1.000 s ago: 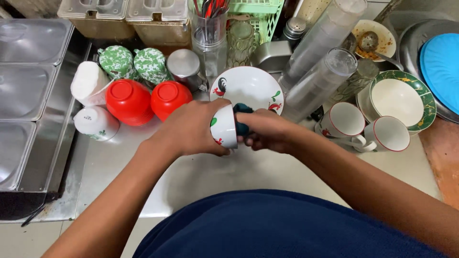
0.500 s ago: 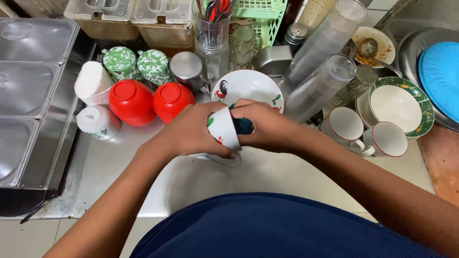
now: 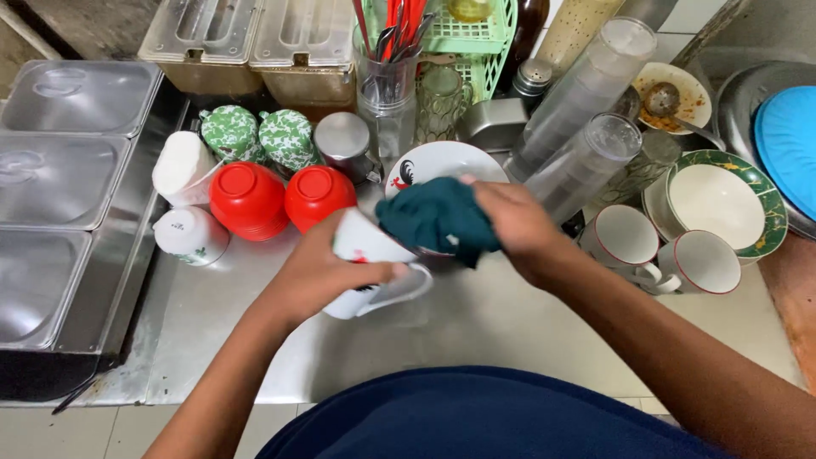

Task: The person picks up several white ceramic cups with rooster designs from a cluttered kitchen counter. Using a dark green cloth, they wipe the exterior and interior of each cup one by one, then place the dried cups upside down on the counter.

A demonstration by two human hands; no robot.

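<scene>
My left hand (image 3: 319, 270) grips a white mug (image 3: 367, 274) with a red and green pattern, tilted on its side above the steel counter (image 3: 476, 331), its handle pointing toward me. My right hand (image 3: 518, 223) holds a dark green cloth (image 3: 435, 218) bunched against the mug's mouth. Just behind the cloth lies a white plate (image 3: 442, 161) with a rooster picture.
Two red upturned bowls (image 3: 280, 197), green patterned cups (image 3: 259, 136) and white mugs (image 3: 189, 234) stand at left beside steel trays (image 3: 59, 183). At right are two red-rimmed mugs (image 3: 663, 246), stacked clear tumblers (image 3: 578, 102), a green-rimmed bowl (image 3: 718, 204) and a blue plate (image 3: 786, 140). A cutlery holder (image 3: 387, 76) stands behind.
The cloth has come out of the mug and now shows as a bunch at its mouth. The mug has tipped lower and further onto its side in my left hand.
</scene>
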